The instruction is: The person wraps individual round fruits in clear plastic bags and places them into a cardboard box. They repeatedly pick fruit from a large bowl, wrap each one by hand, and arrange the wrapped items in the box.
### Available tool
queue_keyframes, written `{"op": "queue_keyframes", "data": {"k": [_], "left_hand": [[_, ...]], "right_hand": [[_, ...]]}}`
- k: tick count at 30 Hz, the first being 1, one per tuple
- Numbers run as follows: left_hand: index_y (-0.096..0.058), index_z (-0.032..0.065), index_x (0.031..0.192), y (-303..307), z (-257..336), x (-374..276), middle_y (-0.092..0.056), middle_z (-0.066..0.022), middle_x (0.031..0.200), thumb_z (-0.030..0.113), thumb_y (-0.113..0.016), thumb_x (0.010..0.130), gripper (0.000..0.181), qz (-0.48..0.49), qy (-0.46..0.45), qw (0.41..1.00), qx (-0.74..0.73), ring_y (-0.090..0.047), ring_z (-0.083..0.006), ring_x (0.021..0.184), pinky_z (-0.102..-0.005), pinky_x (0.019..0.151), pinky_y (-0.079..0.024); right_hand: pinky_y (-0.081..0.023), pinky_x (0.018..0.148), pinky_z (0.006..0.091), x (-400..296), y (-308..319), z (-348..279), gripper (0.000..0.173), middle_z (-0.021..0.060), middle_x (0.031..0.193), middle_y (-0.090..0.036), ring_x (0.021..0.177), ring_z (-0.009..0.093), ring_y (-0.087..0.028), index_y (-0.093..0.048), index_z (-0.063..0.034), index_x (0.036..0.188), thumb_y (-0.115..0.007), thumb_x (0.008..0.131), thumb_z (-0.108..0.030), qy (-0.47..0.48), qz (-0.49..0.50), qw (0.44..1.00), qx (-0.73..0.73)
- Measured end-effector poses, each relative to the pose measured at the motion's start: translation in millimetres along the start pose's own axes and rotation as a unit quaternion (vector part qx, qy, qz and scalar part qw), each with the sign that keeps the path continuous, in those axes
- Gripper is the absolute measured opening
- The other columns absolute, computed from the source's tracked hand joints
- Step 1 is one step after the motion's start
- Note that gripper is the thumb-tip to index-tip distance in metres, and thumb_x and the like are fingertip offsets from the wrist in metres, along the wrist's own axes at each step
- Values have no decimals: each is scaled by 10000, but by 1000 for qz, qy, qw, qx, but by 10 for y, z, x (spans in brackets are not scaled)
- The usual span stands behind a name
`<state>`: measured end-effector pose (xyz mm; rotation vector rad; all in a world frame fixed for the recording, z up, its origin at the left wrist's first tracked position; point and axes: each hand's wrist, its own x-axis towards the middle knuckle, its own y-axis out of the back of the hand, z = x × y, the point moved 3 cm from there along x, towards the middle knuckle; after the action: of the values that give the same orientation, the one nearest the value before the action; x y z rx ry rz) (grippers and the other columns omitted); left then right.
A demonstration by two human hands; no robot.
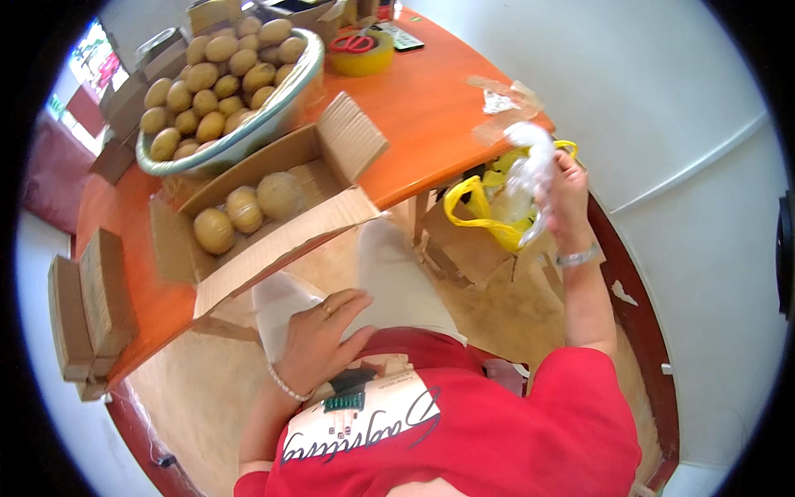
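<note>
My right hand, at the table's right corner, grips a crumpled clear plastic bag. Just below and left of it a yellow plastic bag hangs at the table's side with more clear plastic inside. My left hand rests over my lap with its fingers apart, holding nothing. In front of it, an open cardboard box on the table holds a few round yellow-brown fruits, some wrapped in clear film. Behind the box stands a large basin heaped with similar fruits.
A roll of yellow tape with red-handled scissors lies on the orange table, near a phone-like item. Crumpled plastic scraps lie at its right corner. A folded cardboard box stands at the left edge.
</note>
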<state>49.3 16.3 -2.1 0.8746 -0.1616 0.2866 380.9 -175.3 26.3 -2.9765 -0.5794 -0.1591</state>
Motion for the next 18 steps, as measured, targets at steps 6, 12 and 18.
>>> {"op": "queue_keyframes", "data": {"k": [6, 12, 18], "left_hand": [[-547, 29, 1184, -63, 34, 163, -623, -98, 1102, 154, -728, 758, 480, 126, 71, 955, -258, -625, -181, 945, -310, 718, -526], [-635, -3, 973, -100, -138, -28, -604, -27, 719, 152, -626, 875, 183, 102, 292, 841, -444, -551, -69, 604, -219, 522, -437], [-630, -15, 853, -92, -319, -468, -576, -16, 649, 163, -591, 917, 193, 152, 338, 786, -494, -394, -50, 428, -198, 392, -317]], "right_hand": [[-410, 580, 174, -1022, -1157, 78, 111, -22, 797, -611, 692, 21, -514, -603, -1, 925, -583, 922, -110, -46, -261, 964, -26], [-380, 465, 181, -1427, -1493, 243, 99, -18, 668, -556, 519, 30, -483, -565, -19, 970, -602, 888, -61, -105, -311, 944, 12], [-432, 471, 169, -1310, -1307, 453, 77, 6, 714, -600, 529, 42, -532, -559, -22, 937, -604, 876, -35, -131, -226, 959, 110]]}}
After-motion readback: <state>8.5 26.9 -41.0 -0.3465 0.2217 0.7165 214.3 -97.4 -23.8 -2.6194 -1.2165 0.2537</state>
